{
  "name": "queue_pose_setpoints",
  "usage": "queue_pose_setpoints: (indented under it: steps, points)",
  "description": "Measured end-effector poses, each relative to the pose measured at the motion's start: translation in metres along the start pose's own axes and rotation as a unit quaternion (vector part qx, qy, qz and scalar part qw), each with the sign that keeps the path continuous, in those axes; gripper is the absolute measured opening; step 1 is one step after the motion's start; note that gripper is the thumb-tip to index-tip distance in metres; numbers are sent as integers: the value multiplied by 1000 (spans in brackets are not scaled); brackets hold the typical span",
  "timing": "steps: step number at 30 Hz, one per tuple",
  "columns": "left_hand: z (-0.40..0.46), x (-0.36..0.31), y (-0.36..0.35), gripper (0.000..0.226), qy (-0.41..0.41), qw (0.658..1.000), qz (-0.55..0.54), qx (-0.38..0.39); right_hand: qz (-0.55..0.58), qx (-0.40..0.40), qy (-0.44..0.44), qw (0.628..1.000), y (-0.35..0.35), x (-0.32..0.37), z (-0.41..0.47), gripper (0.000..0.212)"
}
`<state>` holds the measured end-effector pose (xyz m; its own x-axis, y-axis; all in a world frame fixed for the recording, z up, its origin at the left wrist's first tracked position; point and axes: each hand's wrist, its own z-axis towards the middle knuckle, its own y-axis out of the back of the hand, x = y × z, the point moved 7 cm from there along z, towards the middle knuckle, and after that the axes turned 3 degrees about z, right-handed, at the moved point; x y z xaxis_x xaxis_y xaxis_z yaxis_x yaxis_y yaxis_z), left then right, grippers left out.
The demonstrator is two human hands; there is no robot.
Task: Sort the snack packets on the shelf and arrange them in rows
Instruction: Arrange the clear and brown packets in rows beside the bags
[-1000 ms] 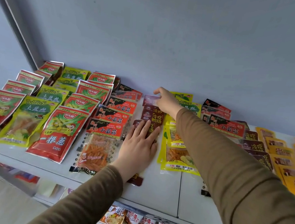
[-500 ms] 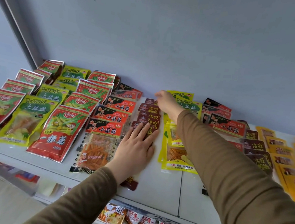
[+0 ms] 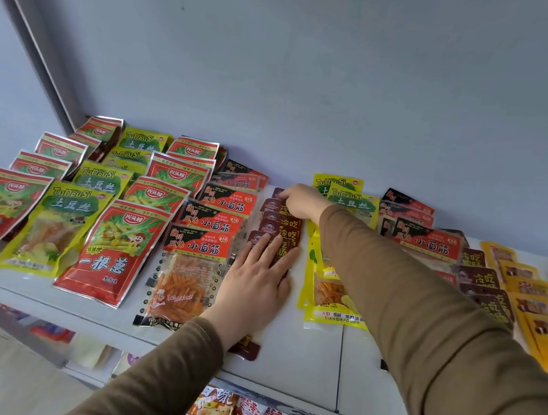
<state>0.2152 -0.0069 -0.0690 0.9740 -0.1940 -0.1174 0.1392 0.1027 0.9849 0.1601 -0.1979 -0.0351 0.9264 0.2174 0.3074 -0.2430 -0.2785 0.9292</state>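
Observation:
A column of overlapping maroon packets (image 3: pixel 280 232) runs front to back in the middle of the white shelf (image 3: pixel 302 359). My left hand (image 3: pixel 257 274) lies flat on the front maroon packet (image 3: pixel 246 350), pressing it down. My right hand (image 3: pixel 301 202) reaches to the back of the column, its fingers curled on the rearmost maroon packet (image 3: pixel 278 192). Left of the column lie rows of orange-black packets (image 3: pixel 204 247), red packets (image 3: pixel 112 249) and yellow-green packets (image 3: pixel 56 225).
Right of my arm lie yellow-green packets (image 3: pixel 331 293), more orange-black packets (image 3: pixel 427 243), maroon packets (image 3: pixel 484 281) and yellow packets (image 3: pixel 529 307). The wall rises straight behind the shelf. A lower shelf holds small packets (image 3: pixel 247 414).
My right hand brought a maroon packet down onto the back of the column and stays on it. The left hand has kept pressing the front packet.

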Motion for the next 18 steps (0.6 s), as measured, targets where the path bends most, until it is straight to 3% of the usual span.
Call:
queue_pose_setpoints:
  steps: [13,15,18]
  points:
    - [8,6,1,56,14,999,23,29,-37,32,9,999,-9,22,10,47]
    - [8,7,4,57,5,999,12,34,7,37,14,999,-5,20,4,45]
    - [3,10,23,61,-19,999,-32,-1,237,3,11,972,12,9,-10,44]
